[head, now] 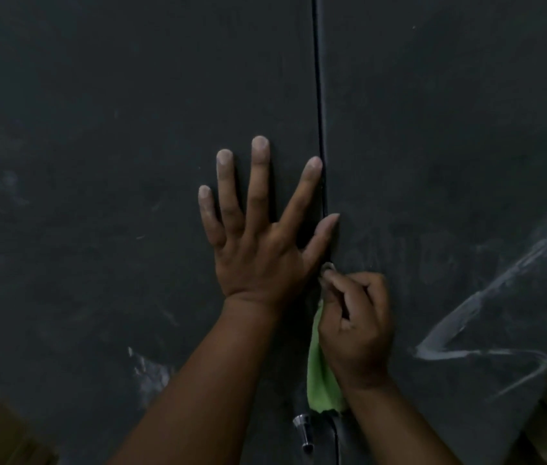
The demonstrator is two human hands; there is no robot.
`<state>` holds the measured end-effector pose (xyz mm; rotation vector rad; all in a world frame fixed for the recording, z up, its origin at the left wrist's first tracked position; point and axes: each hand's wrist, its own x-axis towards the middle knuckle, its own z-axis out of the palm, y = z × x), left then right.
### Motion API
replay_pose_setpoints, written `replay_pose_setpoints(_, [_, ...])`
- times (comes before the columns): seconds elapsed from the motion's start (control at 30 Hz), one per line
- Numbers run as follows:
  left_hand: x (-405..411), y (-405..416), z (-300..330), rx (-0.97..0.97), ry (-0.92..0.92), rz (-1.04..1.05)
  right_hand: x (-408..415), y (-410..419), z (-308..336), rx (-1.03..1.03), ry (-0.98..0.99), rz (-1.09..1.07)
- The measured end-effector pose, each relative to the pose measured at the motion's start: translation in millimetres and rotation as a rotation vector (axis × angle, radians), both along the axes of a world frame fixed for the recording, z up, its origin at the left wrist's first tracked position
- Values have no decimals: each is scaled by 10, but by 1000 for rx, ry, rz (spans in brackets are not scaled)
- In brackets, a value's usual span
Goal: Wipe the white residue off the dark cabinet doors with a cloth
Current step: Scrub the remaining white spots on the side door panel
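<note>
Running down the frame just right of centre, a thin dark seam [319, 95] parts the left cabinet door [97, 162] from the right cabinet door [450, 112]. The left hand [258, 243] lies flat with fingers spread on the left door, its thumb crossing the seam. The right hand [354, 327], lower centre, pinches a green cloth [320, 380] against the seam; most of the cloth hangs hidden behind the wrist. White residue [487, 310] streaks the lower right, with a fainter patch [151, 374] lower left. A chrome handle [304, 431] shows at the bottom edge; both doors are cut off by the frame.
</note>
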<state>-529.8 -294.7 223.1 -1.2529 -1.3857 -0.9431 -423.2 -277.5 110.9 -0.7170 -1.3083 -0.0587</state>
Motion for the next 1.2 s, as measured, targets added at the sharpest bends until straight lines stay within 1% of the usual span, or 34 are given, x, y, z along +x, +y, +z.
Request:
replay_pose_setpoints(0.1, [-16,27,-10,33,13,20,21,16,-120,-1,-23,-20])
replay_pose_setpoints(0.2, [-16,43,-10,44,23,30,61,-77,-408,-94,-13,54])
replay_pose_setpoints(0.27, [-25,49,-18,48,28,29,66,-132,-487,-140,22,96])
replay_pose_setpoints(0.33, [-29,55,-25,48,33,34,97,-97,-395,-145,90,61])
replay_pose_setpoints(0.43, [-22,49,-21,48,33,44,209,54,-118,-62,149,-9])
replay_pose_setpoints(0.5, [-9,35,-19,49,31,42,268,113,-54,10,129,-44])
replay_pose_setpoints(0.57, [-3,25,-20,45,29,38,294,103,-158,26,88,-62])
replay_pose_setpoints(0.67, [1,19,-22,39,28,37,346,8,-430,-57,37,-50])
replay_pose_setpoints(0.73, [4,19,-20,36,27,38,402,-22,-475,-99,42,-49])
replay_pose_setpoints(0.8, [3,16,-21,25,28,36,436,-9,-330,-117,120,-49])
replay_pose_setpoints(0.9, [1,6,-24,3,28,46,457,81,69,-77,274,-61])
replay_pose_setpoints(0.97, [9,-7,-22,-2,24,49,383,112,238,-47,312,-41])
replay_pose_setpoints(1.03, [17,-17,-15,-9,20,45,263,65,210,-26,275,4])
replay_pose_setpoints(1.1, [17,-24,-12,-13,21,44,195,-50,6,-28,155,43])
replay_pose_setpoints(1.17, [12,-30,-36,-15,26,44,247,-129,-218,-70,38,26])
replay_pose_setpoints(1.2, [11,-33,-67,-20,32,43,299,-142,-266,-101,15,27])
